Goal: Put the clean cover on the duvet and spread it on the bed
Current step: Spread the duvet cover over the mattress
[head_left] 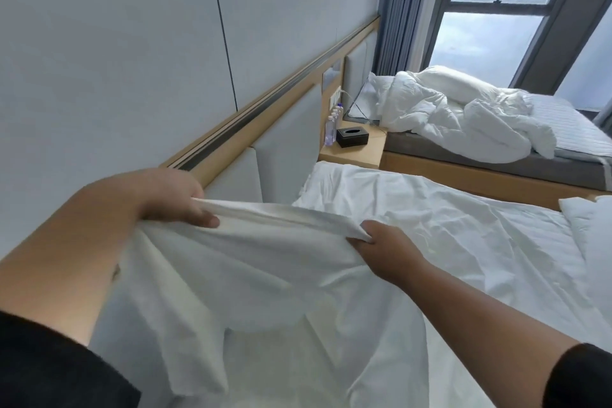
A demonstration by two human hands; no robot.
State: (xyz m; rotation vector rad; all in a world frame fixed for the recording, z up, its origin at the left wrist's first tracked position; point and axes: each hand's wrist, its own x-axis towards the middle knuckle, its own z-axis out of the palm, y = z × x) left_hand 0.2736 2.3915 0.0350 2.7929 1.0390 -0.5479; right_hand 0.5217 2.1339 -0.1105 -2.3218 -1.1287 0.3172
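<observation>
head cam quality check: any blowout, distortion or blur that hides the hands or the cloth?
Head view: the window is hazy and near blown out, nothing legible outside; wide-angle bend tilts the wall rail and both beds; daylight is soft, shadows faint, so white cloth folds are low-contrast; left hand and right hand gripping its edge are sharp enough; bottles on the nightstand are small and soft.

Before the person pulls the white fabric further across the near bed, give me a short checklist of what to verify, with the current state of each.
1. Left hand grips the white fabric duvet cover edge: ok.
2. Right hand grips the same edge: ok.
3. Edge taut between the hands: ok.
4. Cover opening found: cannot tell.
5. White-sheeted near bed smooth: not ok, wrinkled.
6. Black rectangular tissue box on the wooden nightstand out of the way: ok.
</observation>
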